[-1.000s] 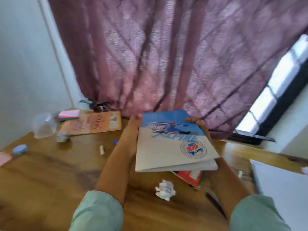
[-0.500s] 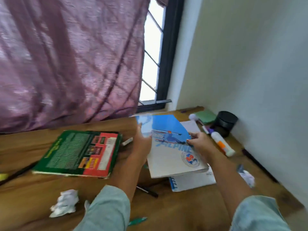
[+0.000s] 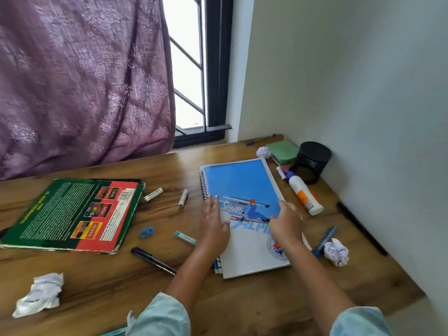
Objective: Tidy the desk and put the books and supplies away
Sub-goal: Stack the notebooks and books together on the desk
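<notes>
A blue and white skiing notebook [image 3: 240, 185] lies flat on a spiral-bound notebook [image 3: 203, 183] on the wooden desk [image 3: 242, 299]. My left hand [image 3: 214, 226] rests on the book's left edge with straight fingers. On the book's right half rests my right hand [image 3: 286, 225], its fingers spread. A green and red book [image 3: 72, 214] lies flat at the left. Near the wall are a glue bottle [image 3: 305, 197] and a black mesh pen cup [image 3: 311, 161].
Crumpled papers lie at front left [image 3: 38, 294], right [image 3: 337, 252] and back [image 3: 263, 152]. A black marker [image 3: 152, 260], blue sharpener [image 3: 147, 232], green eraser [image 3: 185, 237], blue pen [image 3: 323, 241], black pen [image 3: 361, 226] and green sticky pad [image 3: 283, 150] are scattered about. The wall is close on the right.
The skiing notebook went from held in the air to lying flat on the spiral notebook. My hands now rest on its cover. The view swung right and down.
</notes>
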Tool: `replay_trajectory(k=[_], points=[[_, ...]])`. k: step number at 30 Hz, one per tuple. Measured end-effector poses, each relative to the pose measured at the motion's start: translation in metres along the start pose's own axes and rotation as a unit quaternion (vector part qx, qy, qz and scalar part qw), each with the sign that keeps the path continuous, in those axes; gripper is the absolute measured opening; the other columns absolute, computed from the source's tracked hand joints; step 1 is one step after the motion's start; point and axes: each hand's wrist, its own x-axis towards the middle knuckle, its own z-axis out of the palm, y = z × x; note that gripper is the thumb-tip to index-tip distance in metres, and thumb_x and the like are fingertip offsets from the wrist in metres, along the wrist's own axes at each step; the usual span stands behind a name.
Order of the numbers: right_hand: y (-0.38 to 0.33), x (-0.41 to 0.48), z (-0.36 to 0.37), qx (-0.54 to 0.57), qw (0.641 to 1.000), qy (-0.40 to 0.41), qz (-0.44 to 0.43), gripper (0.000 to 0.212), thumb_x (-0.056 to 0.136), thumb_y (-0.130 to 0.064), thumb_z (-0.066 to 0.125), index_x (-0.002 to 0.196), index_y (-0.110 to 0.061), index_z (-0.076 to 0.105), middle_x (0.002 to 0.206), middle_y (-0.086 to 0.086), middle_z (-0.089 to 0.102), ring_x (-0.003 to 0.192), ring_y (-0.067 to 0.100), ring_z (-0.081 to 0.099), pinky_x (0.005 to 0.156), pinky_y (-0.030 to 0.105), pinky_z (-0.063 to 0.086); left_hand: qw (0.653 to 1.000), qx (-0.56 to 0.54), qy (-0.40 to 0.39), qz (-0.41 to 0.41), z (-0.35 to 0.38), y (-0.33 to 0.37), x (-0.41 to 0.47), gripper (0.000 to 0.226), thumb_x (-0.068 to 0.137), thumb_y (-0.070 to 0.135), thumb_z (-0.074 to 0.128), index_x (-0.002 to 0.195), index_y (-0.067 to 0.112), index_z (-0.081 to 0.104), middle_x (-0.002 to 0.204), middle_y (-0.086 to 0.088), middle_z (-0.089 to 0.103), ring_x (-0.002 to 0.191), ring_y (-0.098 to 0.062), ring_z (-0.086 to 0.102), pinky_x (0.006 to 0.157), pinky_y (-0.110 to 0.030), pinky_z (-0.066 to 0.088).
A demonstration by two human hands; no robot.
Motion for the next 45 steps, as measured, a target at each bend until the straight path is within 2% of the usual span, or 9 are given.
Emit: replay_trajectory(k=[6,13,16,20,26,30,35,39,45], points=[[-0.006,0.003,0.006,-0.026,0.999,0.002,-0.022,0.047,0.097,-0.006,0.046,0.143,-0.008,0.036,0.147,0.007,0.033,0.131,0.025,0.036,0.101,0.028,0.036,0.998,0.045,0.029,-0.016,0.002,0.000,0.001,0.063,0.101,0.021,0.041,0.152,0.012,0.005,0.160,-0.001,-0.006,0.147,-0.015,-0.007,0.117,-0.027,0.000],[-0.010,0.000,0.006,-0.091,0.995,-0.003,-0.031,0.057,0.093,-0.016,0.052,0.146,-0.014,0.031,0.152,0.004,0.027,0.135,0.026,0.026,0.105,0.035,0.034,0.996,0.083,0.025,-0.021,0.000,0.003,0.000,0.063,0.101,0.023,0.041,0.153,0.013,0.007,0.161,-0.001,-0.003,0.147,-0.015,-0.006,0.115,-0.025,-0.001],[-0.023,-0.005,0.015,-0.103,0.992,-0.022,-0.067,0.060,0.093,-0.021,0.053,0.147,-0.018,0.027,0.155,0.005,0.020,0.141,0.027,0.017,0.113,0.043,0.022,0.997,0.069,0.033,-0.023,-0.007,0.006,-0.001,0.066,0.099,0.017,0.044,0.153,0.013,0.006,0.161,-0.001,0.001,0.147,-0.014,-0.003,0.116,-0.026,0.001],[-0.058,-0.022,0.034,-0.093,0.983,-0.055,-0.146,0.058,0.090,-0.023,0.051,0.145,-0.021,0.034,0.154,0.003,0.023,0.138,0.027,0.022,0.111,0.043,0.023,0.994,0.078,0.081,-0.013,-0.038,0.003,-0.008,0.067,0.096,0.012,0.048,0.152,0.010,0.010,0.160,-0.003,0.007,0.147,-0.013,0.003,0.116,-0.023,0.002],[-0.149,-0.068,0.071,-0.022,0.956,-0.113,-0.271,0.050,0.087,-0.025,0.055,0.136,-0.032,0.046,0.147,-0.003,0.033,0.134,0.023,0.028,0.109,0.043,0.025,0.975,0.050,0.205,-0.064,-0.138,-0.030,-0.047,0.076,0.089,0.016,0.061,0.151,0.007,0.018,0.157,-0.008,0.020,0.145,-0.020,0.016,0.114,-0.022,0.009],[-0.222,-0.122,0.110,0.020,0.913,-0.159,-0.375,0.046,0.084,-0.026,0.058,0.129,-0.029,0.053,0.138,-0.001,0.041,0.128,0.027,0.035,0.105,0.042,0.034,0.942,0.016,0.306,-0.136,-0.224,-0.082,-0.090,0.074,0.083,0.020,0.063,0.146,0.001,0.029,0.146,-0.018,0.038,0.137,-0.031,0.032,0.112,-0.037,0.026],[-0.303,-0.198,0.175,-0.013,0.847,-0.228,-0.480,0.045,0.087,-0.028,0.058,0.131,-0.030,0.051,0.137,-0.004,0.037,0.129,0.026,0.033,0.105,0.036,0.031,0.889,-0.036,0.392,-0.235,-0.319,-0.163,-0.154,0.070,0.085,0.013,0.064,0.147,0.010,0.030,0.143,-0.017,0.041,0.131,-0.031,0.039,0.104,-0.033,0.031],[-0.374,-0.252,0.239,-0.026,0.835,-0.285,-0.470,0.042,0.087,-0.029,0.058,0.128,-0.029,0.054,0.136,-0.002,0.039,0.128,0.027,0.037,0.104,0.036,0.031,0.867,-0.064,0.409,-0.275,-0.389,-0.234,-0.194,0.067,0.089,0.017,0.061,0.148,0.012,0.029,0.146,-0.015,0.036,0.134,-0.029,0.036,0.105,-0.033,0.030],[-0.474,-0.291,0.322,-0.086,0.846,-0.333,-0.407,0.045,0.087,-0.024,0.055,0.132,-0.023,0.052,0.139,0.010,0.043,0.127,0.028,0.044,0.101,0.030,0.035,0.855,-0.093,0.399,-0.319,-0.475,-0.317,-0.220,0.049,0.090,0.023,0.059,0.138,0.024,0.045,0.142,-0.009,0.040,0.122,-0.027,0.047,0.105,-0.038,0.038]])
